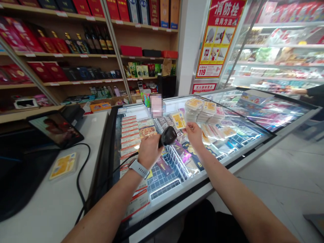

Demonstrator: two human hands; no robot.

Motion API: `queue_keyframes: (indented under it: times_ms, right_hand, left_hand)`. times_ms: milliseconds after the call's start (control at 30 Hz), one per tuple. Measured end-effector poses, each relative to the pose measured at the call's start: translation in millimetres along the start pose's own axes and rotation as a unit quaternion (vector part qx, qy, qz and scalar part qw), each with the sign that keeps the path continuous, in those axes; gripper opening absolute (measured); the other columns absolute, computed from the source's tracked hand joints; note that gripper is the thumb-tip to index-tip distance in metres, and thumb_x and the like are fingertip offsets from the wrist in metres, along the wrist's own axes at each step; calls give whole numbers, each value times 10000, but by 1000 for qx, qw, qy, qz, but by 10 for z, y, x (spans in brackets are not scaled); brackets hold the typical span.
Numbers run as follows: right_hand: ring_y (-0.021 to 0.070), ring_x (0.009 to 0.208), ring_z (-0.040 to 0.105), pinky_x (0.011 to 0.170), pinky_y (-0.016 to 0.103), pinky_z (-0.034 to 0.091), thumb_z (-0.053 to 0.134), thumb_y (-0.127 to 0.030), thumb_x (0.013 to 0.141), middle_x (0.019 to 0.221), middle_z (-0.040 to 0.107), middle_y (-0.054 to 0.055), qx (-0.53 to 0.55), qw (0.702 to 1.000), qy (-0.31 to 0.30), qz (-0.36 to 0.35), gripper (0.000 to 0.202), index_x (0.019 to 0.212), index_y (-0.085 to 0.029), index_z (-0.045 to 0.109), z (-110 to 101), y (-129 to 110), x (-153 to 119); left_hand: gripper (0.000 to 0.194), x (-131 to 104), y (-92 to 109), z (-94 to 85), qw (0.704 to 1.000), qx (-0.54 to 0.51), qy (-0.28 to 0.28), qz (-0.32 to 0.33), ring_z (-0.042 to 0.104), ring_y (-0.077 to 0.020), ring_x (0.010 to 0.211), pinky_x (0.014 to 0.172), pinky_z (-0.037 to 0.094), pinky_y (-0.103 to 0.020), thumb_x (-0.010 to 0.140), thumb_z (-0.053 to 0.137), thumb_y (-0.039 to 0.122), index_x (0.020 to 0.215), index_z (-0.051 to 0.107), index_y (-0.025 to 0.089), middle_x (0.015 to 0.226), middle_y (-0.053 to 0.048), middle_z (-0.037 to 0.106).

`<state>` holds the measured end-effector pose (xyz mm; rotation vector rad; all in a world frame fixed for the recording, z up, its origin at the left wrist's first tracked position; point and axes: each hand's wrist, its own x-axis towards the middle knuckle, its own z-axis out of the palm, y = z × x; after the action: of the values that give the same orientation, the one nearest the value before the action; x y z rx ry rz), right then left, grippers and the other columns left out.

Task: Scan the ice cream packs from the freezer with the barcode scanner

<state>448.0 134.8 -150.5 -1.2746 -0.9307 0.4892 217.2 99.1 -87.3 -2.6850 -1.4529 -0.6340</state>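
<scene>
My left hand (149,151), with a watch on its wrist, is wrapped round a black handheld scanner (168,135) over the glass-topped freezer (202,189). The scanner's head points to the right. Pinched at its lower right corner by my right hand (194,135) is a flat yellow-and-white package (179,120), tilted up just beyond the scanner. Stacks of similar clear-wrapped packages (202,109) stand right behind my right hand on the freezer. Another yellow package (63,165) lies on the white counter at the left.
A tablet (55,128) and a black cable (80,179) are on the counter (37,206). Price labels (129,131) line the freezer's left side. Shelves of boxes and bottles (96,40) stand behind. A person's arm (307,91) shows at the far right.
</scene>
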Motion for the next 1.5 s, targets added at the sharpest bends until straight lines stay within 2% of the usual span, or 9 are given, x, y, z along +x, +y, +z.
queue_keyframes:
  times_ms: [133,367,867,1500]
  right_hand:
    - [193,680,683,707,384,586,628,-435,729,799,662,32,10,1000,10,-3,337,938,-180,558,-52,28,36]
    - [184,665,678,698,377,582,623,-444,733,780,660,24,1,1000,-4,-2,340,938,-178,566,-61,63,45]
    - [166,670,669,690,362,588,632,-466,713,803,642,8,13,1000,-1,-5,364,936,-187,557,-63,62,36]
    - [177,672,676,685,372,591,634,-473,719,872,657,43,9,1000,-10,-2,383,953,-178,568,-73,62,41]
  left_hand:
    - [123,18,-28,34,1000,-3,8,9,663,-248,879,856,440,-367,809,578,244,915,601,189,886,-65,712]
    - [114,-6,-33,-14,999,-4,31,7,655,-243,888,848,431,-344,799,590,235,906,599,195,875,-54,709]
    - [117,-20,4,-46,1000,-5,24,12,659,-243,879,833,435,-344,803,579,241,906,603,189,875,-61,713]
    - [126,-12,-11,-38,1000,0,21,5,661,-247,880,835,446,-344,799,595,260,905,598,191,890,-66,713]
